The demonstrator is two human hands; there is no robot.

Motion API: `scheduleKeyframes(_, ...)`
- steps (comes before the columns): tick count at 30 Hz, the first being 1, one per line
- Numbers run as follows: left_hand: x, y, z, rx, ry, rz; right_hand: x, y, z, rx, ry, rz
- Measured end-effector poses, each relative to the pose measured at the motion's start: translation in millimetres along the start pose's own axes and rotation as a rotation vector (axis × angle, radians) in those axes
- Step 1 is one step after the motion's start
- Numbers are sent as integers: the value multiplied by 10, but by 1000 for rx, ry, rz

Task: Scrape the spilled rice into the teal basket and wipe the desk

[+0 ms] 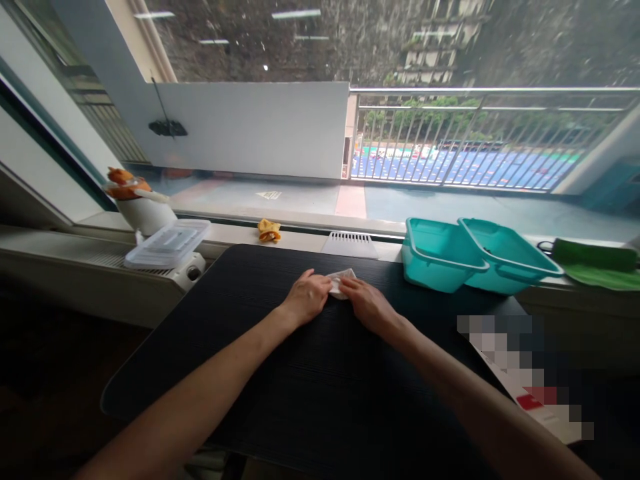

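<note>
Both of my arms reach forward over a black table [260, 380]. Between my hands, near the table's far side, lies a small folded white tissue [342, 275]. The curled fingers of my left hand [307, 297] grip its left side. From the right, the fingers of my right hand [369, 302] press together on its near right edge. My fingers cover part of the tissue, so its full shape is hidden.
Two teal plastic bins [440, 260] stand at the back right, beside a green cloth [595, 263]. A crumpled yellow cloth [269, 231] lies on the sill. At left are a clear plastic lid [170, 243] and a white bin [145, 212]. A blurred-out packet [530, 402] lies right.
</note>
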State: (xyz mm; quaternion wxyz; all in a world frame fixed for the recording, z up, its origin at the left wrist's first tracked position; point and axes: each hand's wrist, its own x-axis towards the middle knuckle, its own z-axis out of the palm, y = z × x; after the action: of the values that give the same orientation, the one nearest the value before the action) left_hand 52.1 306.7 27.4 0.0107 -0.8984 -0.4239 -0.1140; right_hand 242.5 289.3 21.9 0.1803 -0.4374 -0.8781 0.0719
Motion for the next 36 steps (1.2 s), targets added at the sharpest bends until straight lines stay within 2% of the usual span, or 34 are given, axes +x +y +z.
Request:
scheduleKeyframes(2,-125,57,20,-18,-4,34,-198,-92,-12,-7,-13,-5)
scheduleKeyframes(4,-83,60,60,-29,1,31,-232,-84,-13,-12,-13,11)
scheduleKeyframes(9,497,-82,138,-32,30,-52,229,231,-37,-37,19,107)
scheduleKeyframes(11,597,-91,128,-39,29,-49,307,286,-73,-49,24,129)
scheduleKeyframes(13,513,-40,111,-56,20,-8,197,236,-107,-56,16,131)
scheduleKeyframes(17,135,155,113,-106,-9,101,-319,5,-136,-65,-7,132)
scheduleKeyframes(19,114,218,139,-122,-18,124,-450,-12,-154,-70,-14,153)
scheduleKeyframes(21,294,225,174,-126,-19,118,-379,91,-187,-80,-13,191)
scheduleKeyframes(25,898,172,215,-115,-20,74,56,425,-280,-121,1,304)
scheduleKeyframes(27,1038,186,206,-112,-31,74,133,482,-316,-135,0,333)
scheduleKeyframes(29,975,241,196,-115,-41,100,17,426,-329,-139,-6,331)
scheduleKeyframes(33,627,378,217,-132,-44,162,-420,260,-316,-129,-42,307)
scheduleKeyframes(36,698,402,250,-143,-42,144,-409,342,-339,-123,-56,329)
